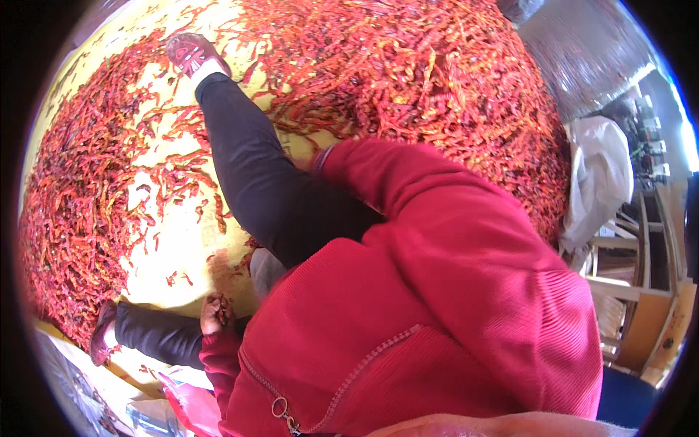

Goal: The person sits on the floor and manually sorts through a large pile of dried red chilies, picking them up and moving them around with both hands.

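Dried red chili peppers lie in a big heap (451, 80) on the right and another heap (69, 197) on the left. Scattered chilies (178, 175) lie between them on a pale yellow floor sheet (175, 247). My left hand (215, 313) is low beside my left thigh, its fingers curled in; what they hold, if anything, is too small to make out. My right arm, in a red sleeve, reaches across to my right leg. Only a blurred bit of my right hand (301, 158) shows past the cuff, at the edge of the right heap; its fingers are hidden.
My legs in dark trousers (255, 167) stretch out across the sheet between the heaps. A silvery plastic-wrapped bundle (586, 54) and a white sack (601, 171) border the right heap. A wooden frame (648, 313) stands at right. A red plastic bag (193, 404) lies at lower left.
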The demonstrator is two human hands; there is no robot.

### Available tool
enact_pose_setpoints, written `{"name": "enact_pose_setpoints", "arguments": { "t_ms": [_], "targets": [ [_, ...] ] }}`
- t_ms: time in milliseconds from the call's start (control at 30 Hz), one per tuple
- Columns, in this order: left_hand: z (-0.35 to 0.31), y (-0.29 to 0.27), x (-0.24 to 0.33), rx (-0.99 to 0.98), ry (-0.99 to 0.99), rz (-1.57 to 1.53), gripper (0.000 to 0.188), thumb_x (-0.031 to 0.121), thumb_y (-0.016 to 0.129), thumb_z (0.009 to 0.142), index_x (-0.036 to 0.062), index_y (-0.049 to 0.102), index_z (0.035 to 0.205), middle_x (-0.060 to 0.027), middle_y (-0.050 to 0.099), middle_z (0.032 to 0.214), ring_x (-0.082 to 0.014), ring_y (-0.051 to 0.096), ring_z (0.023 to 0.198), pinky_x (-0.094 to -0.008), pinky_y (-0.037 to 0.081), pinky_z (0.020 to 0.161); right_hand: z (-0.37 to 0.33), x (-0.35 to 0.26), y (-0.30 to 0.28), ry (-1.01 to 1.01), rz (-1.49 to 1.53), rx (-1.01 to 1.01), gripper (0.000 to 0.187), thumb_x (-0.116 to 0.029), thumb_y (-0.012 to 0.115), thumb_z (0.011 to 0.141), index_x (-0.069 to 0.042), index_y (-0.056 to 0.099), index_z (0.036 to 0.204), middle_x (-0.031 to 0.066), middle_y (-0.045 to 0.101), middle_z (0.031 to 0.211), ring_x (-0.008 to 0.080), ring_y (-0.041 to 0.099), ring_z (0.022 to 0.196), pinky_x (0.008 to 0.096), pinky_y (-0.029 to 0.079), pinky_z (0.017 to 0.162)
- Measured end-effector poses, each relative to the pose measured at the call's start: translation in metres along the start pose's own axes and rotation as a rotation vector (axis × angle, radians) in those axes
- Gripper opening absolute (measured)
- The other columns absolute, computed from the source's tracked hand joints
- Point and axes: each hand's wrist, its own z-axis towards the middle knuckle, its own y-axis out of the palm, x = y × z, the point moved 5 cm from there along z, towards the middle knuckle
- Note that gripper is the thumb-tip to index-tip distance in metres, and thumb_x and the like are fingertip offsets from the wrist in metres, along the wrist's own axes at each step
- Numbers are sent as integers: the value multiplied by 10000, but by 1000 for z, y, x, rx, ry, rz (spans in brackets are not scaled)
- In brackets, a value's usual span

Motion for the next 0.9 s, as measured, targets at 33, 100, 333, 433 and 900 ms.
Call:
{"name": "enact_pose_setpoints", "arguments": {
  "t_ms": [33,100,333,433,900],
  "targets": [
    [-4,-4,2,-3,-56,31,146,120,488,688,31,451,798,-40,436,576,-81,317,369,-192,275,338,9,-11,22,-22,-13,4,330,-146,530,644,-93,528,969,107,528,950,272,493,886,369,392,775],
    [-13,-15,3,-73,-36,79,144,125,490,697,35,451,802,-40,434,581,-79,319,370,-194,276,339,14,-22,44,-49,-29,-4,336,-157,522,654,-104,519,986,101,524,959,269,480,905,368,383,785],
    [-4,1,-5,-109,-64,58,149,152,481,717,69,437,833,-37,436,622,-106,342,399,-207,266,321,-73,-11,63,-29,119,-78,358,-196,495,690,-140,488,1043,81,511,992,258,432,974,365,350,820],
    [-2,14,0,-84,-62,73,169,162,496,708,58,436,827,-34,435,608,-102,341,398,-198,269,327,-139,24,53,137,222,-187,367,-213,483,705,-156,475,1068,72,505,1006,254,412,1003,364,335,835],
    [-18,17,10,63,-91,124,132,142,509,708,46,453,780,-40,434,579,-93,335,369,-198,291,338,67,27,46,-95,-104,177,436,-207,559,636,-143,478,1059,57,457,1065,228,392,1002,388,279,850]
  ]
}}
